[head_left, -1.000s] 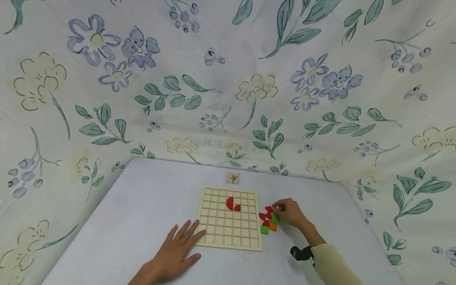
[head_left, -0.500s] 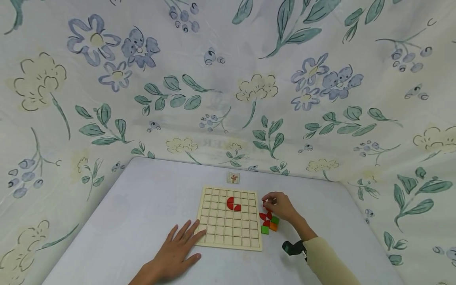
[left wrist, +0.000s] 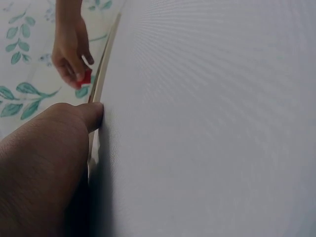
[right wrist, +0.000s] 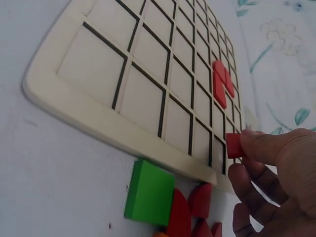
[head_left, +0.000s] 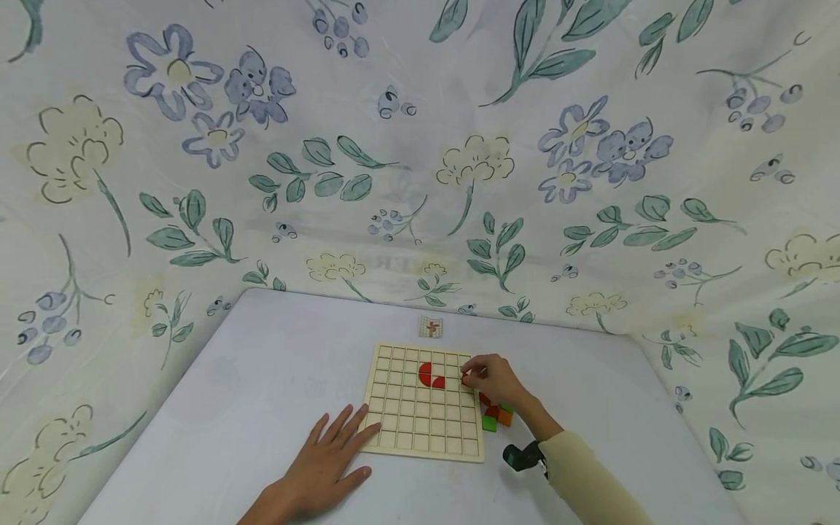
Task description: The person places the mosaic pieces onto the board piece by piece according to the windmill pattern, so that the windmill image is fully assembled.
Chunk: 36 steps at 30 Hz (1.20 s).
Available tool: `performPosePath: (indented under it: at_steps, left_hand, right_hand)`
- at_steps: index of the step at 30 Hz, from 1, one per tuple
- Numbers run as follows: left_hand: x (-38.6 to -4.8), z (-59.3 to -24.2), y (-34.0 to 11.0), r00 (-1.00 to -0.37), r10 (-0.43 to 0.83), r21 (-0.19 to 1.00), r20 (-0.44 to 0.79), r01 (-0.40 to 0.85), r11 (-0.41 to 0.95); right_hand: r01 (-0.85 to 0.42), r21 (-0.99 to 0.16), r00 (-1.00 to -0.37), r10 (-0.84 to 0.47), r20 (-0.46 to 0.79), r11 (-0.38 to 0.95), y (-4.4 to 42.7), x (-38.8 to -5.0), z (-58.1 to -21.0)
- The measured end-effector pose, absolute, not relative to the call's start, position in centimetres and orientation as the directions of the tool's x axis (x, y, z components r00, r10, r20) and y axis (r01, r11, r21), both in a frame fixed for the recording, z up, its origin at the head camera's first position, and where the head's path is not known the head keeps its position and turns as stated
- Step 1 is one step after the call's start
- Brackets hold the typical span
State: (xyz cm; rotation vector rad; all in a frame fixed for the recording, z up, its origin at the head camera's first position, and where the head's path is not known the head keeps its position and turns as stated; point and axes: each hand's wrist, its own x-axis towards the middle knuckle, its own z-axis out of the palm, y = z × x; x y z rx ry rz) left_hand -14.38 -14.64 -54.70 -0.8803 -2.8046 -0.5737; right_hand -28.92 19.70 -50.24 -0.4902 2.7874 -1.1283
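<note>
My right hand (head_left: pixel 500 380) pinches a small red piece (right wrist: pixel 234 145) between thumb and fingers, above the right edge of a wooden grid board (head_left: pixel 420 430). The left wrist view also catches that red piece (left wrist: pixel 85 78) in the fingers. Flat on the board's lower left edge rests my left hand (head_left: pixel 324 459), its fingers spread and straight. Red rounded pieces (head_left: pixel 425 374) sit together in cells of the upper middle of the grid. Beside the board's right edge lie loose pieces: a green square (right wrist: pixel 149 193), an orange piece (head_left: pixel 504 417) and several red ones (right wrist: pixel 178 212).
A small pattern card (head_left: pixel 431 327) lies behind the board on the white table (head_left: pixel 262 364). Floral cloth (head_left: pixel 394 182) rises around the table's back and sides. A dark wrist-worn device (head_left: pixel 523 457) hangs below the right sleeve (head_left: pixel 584 474).
My right hand has come left from the loose pieces to above the board's right edge, carrying a red piece from the pile. The left hand has stayed in place.
</note>
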Motion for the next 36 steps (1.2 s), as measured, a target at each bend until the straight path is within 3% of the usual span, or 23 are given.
performPosePath:
  at_steps: [17,26,36]
  left_hand:
    - [-14.4,-54.7,-14.7,-0.83,0.516,0.334,0.21,0.557,0.76]
    - [-14.4,-54.7,-14.7,-0.829,0.514,0.317,0.219,0.559,0.767]
    - [-14.4,-54.9,-14.6,-0.824,0.512,0.288,0.241,0.565,0.774]
  right_hand:
    - [-0.328,-0.657,-0.93,-0.352,0.1,0.678,17.4,-29.1,-51.4]
    - [-0.42,-0.465,-0.907,-0.366,0.207,0.779,16.7,-28.4,-50.9]
    - [-0.322,-0.474,-0.946,-0.272,0.174,0.819,18.3,-27.8,-51.0]
